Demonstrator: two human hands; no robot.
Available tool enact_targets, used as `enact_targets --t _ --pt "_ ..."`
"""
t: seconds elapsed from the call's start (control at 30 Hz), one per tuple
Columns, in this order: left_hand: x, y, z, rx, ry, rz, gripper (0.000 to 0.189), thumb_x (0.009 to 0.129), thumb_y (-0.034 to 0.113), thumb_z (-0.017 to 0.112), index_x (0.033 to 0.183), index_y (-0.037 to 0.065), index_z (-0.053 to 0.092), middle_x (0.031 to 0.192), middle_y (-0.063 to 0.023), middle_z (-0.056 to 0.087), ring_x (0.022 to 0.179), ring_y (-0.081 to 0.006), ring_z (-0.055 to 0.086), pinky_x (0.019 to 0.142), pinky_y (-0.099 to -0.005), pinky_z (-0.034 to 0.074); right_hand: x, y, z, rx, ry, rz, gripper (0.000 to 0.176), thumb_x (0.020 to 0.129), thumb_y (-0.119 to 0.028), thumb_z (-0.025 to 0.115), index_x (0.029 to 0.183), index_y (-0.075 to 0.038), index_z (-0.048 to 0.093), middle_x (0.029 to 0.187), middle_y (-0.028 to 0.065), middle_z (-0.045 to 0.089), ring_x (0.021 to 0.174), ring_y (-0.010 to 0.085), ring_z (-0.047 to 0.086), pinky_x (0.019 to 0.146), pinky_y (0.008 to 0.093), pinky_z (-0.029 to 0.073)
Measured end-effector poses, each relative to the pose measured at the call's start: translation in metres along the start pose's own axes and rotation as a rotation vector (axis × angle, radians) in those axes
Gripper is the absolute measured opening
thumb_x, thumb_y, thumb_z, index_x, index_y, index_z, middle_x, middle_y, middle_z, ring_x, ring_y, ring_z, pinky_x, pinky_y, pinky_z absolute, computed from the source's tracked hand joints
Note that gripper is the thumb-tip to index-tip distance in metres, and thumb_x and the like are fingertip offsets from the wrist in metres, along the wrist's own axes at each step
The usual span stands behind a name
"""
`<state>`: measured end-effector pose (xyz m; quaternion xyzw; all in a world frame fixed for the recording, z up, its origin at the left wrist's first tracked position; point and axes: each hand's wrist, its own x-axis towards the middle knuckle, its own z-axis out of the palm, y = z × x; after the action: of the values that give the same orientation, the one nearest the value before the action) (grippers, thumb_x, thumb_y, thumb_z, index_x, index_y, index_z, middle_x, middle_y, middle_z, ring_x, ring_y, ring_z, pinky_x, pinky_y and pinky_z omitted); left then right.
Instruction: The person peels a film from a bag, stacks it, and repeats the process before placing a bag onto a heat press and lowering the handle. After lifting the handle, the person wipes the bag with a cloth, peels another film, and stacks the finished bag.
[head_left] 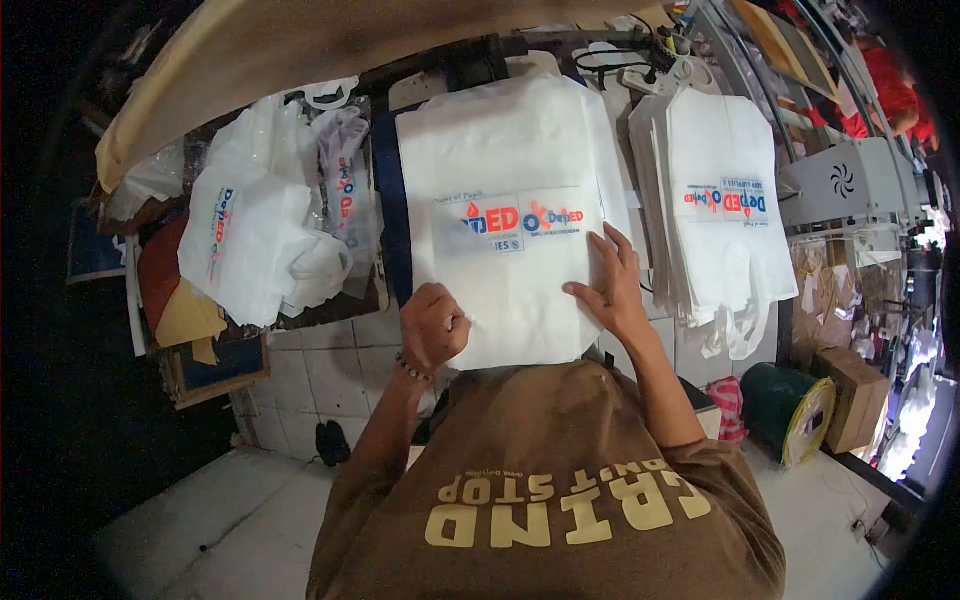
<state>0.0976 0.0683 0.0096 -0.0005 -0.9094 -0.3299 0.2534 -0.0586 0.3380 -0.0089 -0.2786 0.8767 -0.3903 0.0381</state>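
A white printed bag [510, 305] lies flat before me, with red and blue lettering across its middle. Curled fingers of my left hand [435, 327] grip it near its lower left edge. At its right edge, my right hand [615, 285] rests with thumb and fingers spread on the white fabric. More white material shows beneath the bag's right side, and a dark blue edge [392, 200] sticks out along its left.
To the right is a stack of similar printed bags [700, 150], handles hanging toward me. A loose pile of white bags [250, 255] lies left. Beyond are a power strip [680, 75] and a grey machine [840, 180]. A green roll [785, 410] stands on the right.
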Motion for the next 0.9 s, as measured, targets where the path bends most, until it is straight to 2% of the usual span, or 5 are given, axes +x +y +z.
enact_targets --t 0.23,0.3,0.43,0.67,0.9 --pt "-0.038 -0.009 -0.072 0.225 -0.373 -0.125 0.010 0.064 0.002 0.065 0.065 0.004 0.055 0.072 -0.0122 0.057 0.067 -0.0325 0.058 0.057 -0.0433 0.048 0.009 -0.006 -0.012 0.057 0.071 0.064 0.083 0.075 -0.012 0.085 0.146 -0.005 0.043 0.131 0.0209 0.055 0.116 0.0372 0.056 0.098 0.0444 0.047" --pt "-0.031 -0.002 -0.102 0.372 -1.138 -0.695 0.015 0.070 0.006 0.069 0.084 0.003 0.067 0.084 -0.0156 0.066 0.080 -0.0377 0.065 0.070 -0.0480 0.054 0.013 -0.009 -0.016 0.122 0.102 0.095 0.079 0.077 -0.011 0.082 0.146 -0.006 0.044 0.116 0.0212 0.058 0.106 0.0365 0.059 0.092 0.0434 0.049" --pt "-0.021 0.006 -0.123 0.474 -1.090 -0.665 0.039 0.076 0.011 0.071 0.115 0.004 0.066 0.107 -0.0189 0.069 0.104 -0.0388 0.066 0.090 -0.0476 0.054 0.022 -0.022 -0.047 0.176 -0.015 0.238 0.069 0.083 -0.008 0.076 0.145 -0.005 0.045 0.077 0.0170 0.060 0.072 0.0307 0.061 0.071 0.0419 0.051" --pt "0.161 0.123 -0.017 0.252 -0.323 0.222 0.084 0.079 0.019 0.077 0.153 0.012 0.038 0.166 -0.0158 0.018 0.149 -0.0445 0.024 0.120 -0.0532 0.026 0.040 -0.084 -0.158 0.077 -0.279 -0.297 0.062 0.081 0.009 0.064 0.139 -0.009 0.053 0.099 0.0245 0.067 0.085 0.0395 0.065 0.077 0.0427 0.051" --pt "0.306 0.253 0.046 0.209 -0.632 0.506 0.021 0.091 0.028 0.069 0.094 0.007 0.069 0.087 -0.0106 0.069 0.088 -0.0267 0.069 0.088 -0.0385 0.053 0.029 -0.049 -0.356 -0.385 0.289 -0.330 0.045 0.080 -0.006 0.079 0.122 -0.006 0.066 0.101 0.0137 0.075 0.093 0.0245 0.073 0.080 0.0391 0.056"
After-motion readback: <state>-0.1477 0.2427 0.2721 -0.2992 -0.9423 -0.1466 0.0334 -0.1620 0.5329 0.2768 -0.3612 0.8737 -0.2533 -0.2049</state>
